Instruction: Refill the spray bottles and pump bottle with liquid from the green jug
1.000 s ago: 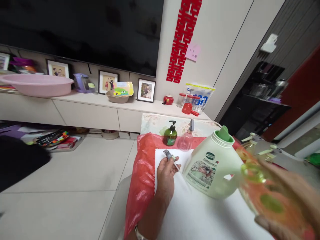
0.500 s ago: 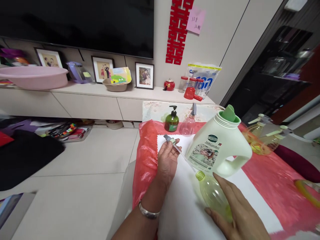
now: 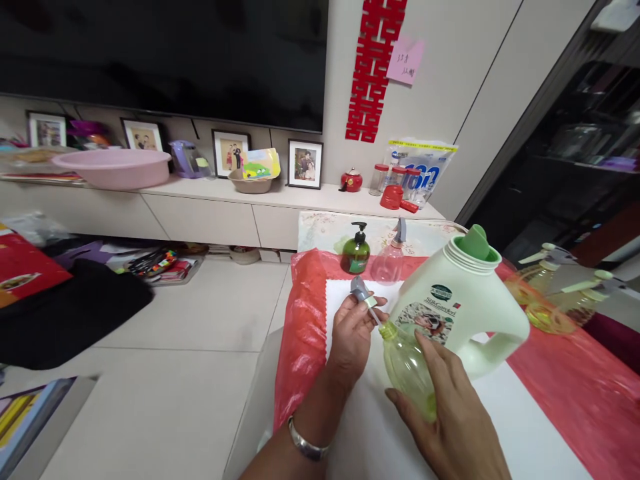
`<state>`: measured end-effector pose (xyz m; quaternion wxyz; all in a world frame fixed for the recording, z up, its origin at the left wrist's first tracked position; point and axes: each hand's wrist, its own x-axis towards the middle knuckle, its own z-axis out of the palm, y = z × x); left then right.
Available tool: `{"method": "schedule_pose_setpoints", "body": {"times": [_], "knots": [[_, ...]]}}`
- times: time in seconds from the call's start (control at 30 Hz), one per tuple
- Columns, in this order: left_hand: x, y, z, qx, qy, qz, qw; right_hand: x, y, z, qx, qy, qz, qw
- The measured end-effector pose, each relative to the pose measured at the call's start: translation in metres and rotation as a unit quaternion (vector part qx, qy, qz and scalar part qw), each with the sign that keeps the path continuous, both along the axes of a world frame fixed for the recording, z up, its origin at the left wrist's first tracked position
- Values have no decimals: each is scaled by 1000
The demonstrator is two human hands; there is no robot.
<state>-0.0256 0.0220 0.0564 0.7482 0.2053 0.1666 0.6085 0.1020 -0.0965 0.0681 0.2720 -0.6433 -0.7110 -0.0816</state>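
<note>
My left hand (image 3: 354,333) pinches a grey spray-bottle trigger head (image 3: 361,289) by its pale collar. Its thin tube reaches down to the mouth of a clear yellowish plastic bottle (image 3: 407,363), and part of the tube appears to be inside the neck. My right hand (image 3: 453,407) is wrapped round the bottle's body, which leans with its neck toward my left hand. A little liquid shows near the bottle's base. Just behind stands a large pale green detergent jug (image 3: 480,293), uncapped, with a green spout in its mouth.
Behind are a green pump bottle (image 3: 356,252) and a pinkish spray bottle (image 3: 389,260). Two spray bottles with yellow liquid (image 3: 553,313) stand at the right on the red plastic sheet (image 3: 560,373). A cabinet ledge (image 3: 280,197) with framed photos and a pink basin (image 3: 117,167) runs behind.
My left hand has brought the trigger head closer to the bottle, and the tube has gone from outside the mouth to into the neck. My right hand still holds the bottle.
</note>
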Motion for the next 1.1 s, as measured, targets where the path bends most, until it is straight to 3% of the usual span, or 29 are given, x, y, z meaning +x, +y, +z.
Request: {"method": "schedule_pose_setpoints", "body": {"times": [0.23,0.67,0.83,0.9,1.0,1.1], "knots": [[-1,-4,6,10,2,-19,1000,-16,23,2,56,18,25,998],[1,-4,3,17,-28,-35,999,-15,26,-3,65,95,56,992],[2,-5,10,-2,-32,-57,998,-9,24,-6,-18,206,47,977],[2,-6,14,-5,-29,-65,997,-10,21,-3,-87,337,41,937],[1,-7,18,1,-23,-77,997,-15,19,5,-168,544,50,821],[0,-7,16,13,-21,-87,996,-19,19,9,-200,666,51,717]]}}
